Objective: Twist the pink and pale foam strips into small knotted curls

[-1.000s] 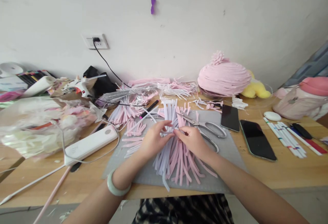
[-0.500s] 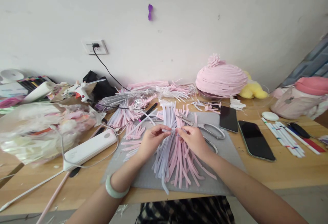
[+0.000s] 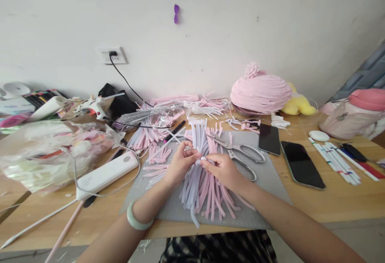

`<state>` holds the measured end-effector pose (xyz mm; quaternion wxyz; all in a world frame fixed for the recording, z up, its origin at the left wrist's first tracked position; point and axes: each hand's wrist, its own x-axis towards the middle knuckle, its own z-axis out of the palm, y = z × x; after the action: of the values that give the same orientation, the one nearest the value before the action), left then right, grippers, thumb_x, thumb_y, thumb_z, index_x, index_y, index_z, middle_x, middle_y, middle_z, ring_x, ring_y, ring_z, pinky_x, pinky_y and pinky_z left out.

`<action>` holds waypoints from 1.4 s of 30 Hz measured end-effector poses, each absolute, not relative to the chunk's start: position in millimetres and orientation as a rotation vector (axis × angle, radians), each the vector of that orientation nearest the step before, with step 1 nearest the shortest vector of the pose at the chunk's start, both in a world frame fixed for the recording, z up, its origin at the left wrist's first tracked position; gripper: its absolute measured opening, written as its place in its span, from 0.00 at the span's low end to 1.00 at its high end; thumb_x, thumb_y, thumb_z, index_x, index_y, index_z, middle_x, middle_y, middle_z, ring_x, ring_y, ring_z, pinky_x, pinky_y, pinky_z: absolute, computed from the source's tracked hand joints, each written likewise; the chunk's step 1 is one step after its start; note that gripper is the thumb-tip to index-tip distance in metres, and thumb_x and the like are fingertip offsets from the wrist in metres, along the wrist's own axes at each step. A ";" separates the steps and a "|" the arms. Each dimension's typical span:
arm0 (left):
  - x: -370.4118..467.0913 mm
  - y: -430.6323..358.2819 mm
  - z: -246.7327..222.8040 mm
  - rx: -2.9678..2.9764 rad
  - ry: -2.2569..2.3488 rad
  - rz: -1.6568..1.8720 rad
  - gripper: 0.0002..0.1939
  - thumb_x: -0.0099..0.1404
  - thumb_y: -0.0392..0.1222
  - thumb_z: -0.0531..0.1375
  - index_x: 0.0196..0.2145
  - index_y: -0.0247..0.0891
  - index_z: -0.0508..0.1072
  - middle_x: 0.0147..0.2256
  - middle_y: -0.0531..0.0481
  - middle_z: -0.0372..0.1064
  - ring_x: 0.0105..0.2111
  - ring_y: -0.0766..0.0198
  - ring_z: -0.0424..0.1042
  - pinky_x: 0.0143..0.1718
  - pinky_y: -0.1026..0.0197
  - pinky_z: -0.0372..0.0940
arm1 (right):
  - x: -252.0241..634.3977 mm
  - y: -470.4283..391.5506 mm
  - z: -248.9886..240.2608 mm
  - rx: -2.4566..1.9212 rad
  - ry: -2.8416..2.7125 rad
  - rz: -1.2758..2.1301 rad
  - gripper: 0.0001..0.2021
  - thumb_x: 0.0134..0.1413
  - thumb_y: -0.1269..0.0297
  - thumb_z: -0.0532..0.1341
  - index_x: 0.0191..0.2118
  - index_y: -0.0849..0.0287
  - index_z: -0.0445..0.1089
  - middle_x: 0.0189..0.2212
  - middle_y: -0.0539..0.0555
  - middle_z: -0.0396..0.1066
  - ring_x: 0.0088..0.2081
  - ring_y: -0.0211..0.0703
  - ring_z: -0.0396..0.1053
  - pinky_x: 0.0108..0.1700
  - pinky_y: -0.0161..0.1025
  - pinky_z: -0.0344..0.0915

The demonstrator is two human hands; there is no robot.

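The left hand (image 3: 183, 161) and right hand (image 3: 221, 169) meet fingertip to fingertip, pinching a small pale piece (image 3: 199, 160) above lavender strips (image 3: 190, 190) and pink strips (image 3: 214, 198) fanned across a gray mat (image 3: 261, 204). Open scissors (image 3: 249, 153) lie just beside the right hand. Farther right, two dark-screened phones (image 3: 302, 165) rest near white markers (image 3: 339, 163); at left, a white device (image 3: 105, 176) sits beside a clear plastic bag (image 3: 39, 162). A pink round bundle (image 3: 260, 93) stands by the wall (image 3: 216, 26).

We can read no text, brand or number anywhere; the faint markings (image 3: 87, 180) on the white corded device (image 3: 107, 174), left of the left hand (image 3: 180, 162), are too blurred to decipher.
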<state>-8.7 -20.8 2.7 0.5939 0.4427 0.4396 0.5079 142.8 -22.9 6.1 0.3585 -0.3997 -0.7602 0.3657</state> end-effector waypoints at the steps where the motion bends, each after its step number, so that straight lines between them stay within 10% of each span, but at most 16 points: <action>1: -8.6 -20.8 2.3 1.051 1.022 1.202 0.16 0.48 0.44 0.63 0.31 0.39 0.61 0.21 0.60 0.61 0.17 0.75 0.58 0.19 0.71 0.51 | 142.2 -23.1 6.1 -1.045 -1.928 0.973 0.15 0.52 0.62 0.53 0.18 0.61 0.62 0.16 0.47 0.60 0.21 0.33 0.57 0.24 0.31 0.52; 8: -12.0 -22.8 6.8 1.332 1.060 1.184 0.07 0.51 0.42 0.60 0.24 0.34 0.69 0.24 0.53 0.66 0.28 0.68 0.65 0.34 0.64 0.59 | 142.2 -18.0 6.6 -1.138 -1.673 1.218 0.12 0.49 0.61 0.55 0.21 0.62 0.65 0.15 0.47 0.62 0.19 0.34 0.60 0.24 0.31 0.55; 20: -7.6 -25.0 9.6 0.960 1.000 1.105 0.11 0.46 0.41 0.64 0.25 0.34 0.66 0.20 0.58 0.62 0.20 0.75 0.60 0.23 0.71 0.56 | 142.7 -20.2 2.9 -1.007 -1.970 0.729 0.15 0.51 0.65 0.53 0.16 0.61 0.55 0.16 0.46 0.52 0.21 0.32 0.53 0.26 0.32 0.49; 31: -13.1 -26.6 12.3 1.306 0.998 1.131 0.12 0.49 0.40 0.63 0.34 0.35 0.74 0.31 0.49 0.72 0.33 0.63 0.70 0.38 0.61 0.64 | 145.3 -12.7 2.6 -1.089 -1.528 1.392 0.15 0.47 0.55 0.57 0.23 0.63 0.68 0.16 0.49 0.63 0.20 0.35 0.61 0.24 0.32 0.56; 42: -16.4 -22.5 6.3 1.722 1.100 1.131 0.05 0.52 0.39 0.62 0.27 0.34 0.74 0.26 0.50 0.70 0.29 0.65 0.68 0.33 0.64 0.62 | 149.8 -13.6 5.4 -1.048 -1.863 1.014 0.16 0.54 0.58 0.52 0.20 0.61 0.64 0.15 0.48 0.59 0.20 0.35 0.60 0.25 0.32 0.54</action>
<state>-16.4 -22.5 6.3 0.3923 0.6782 0.4332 0.4455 149.8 -13.6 5.4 0.3781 -0.4100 -0.7291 0.3967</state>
